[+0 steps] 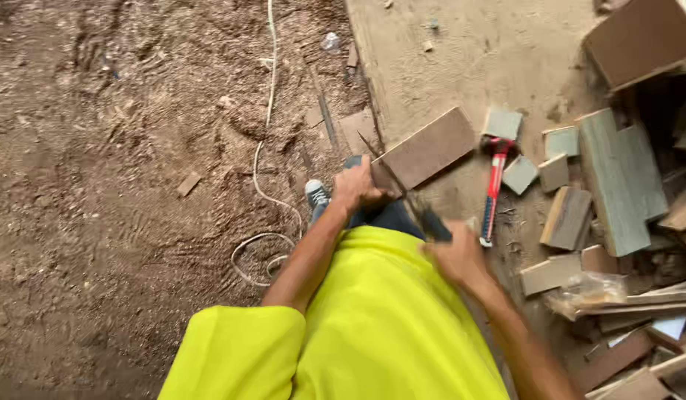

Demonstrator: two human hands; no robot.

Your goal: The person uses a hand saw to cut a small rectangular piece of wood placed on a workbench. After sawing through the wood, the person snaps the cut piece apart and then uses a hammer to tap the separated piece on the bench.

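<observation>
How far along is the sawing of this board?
Done: several cut offcuts lie on the bench by the hammer. In hand: the left hand steadies the board at its near end while the right hand holds the saw at that end. Left: the board looks whole; cut depth is hidden.

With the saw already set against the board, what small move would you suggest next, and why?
Probably one short, light stroke of the saw. The left hand pins the brown board at its near end, the right hand grips the dark handle, and the blade lies across the edge beside the holding fingers, so start gently.
</observation>
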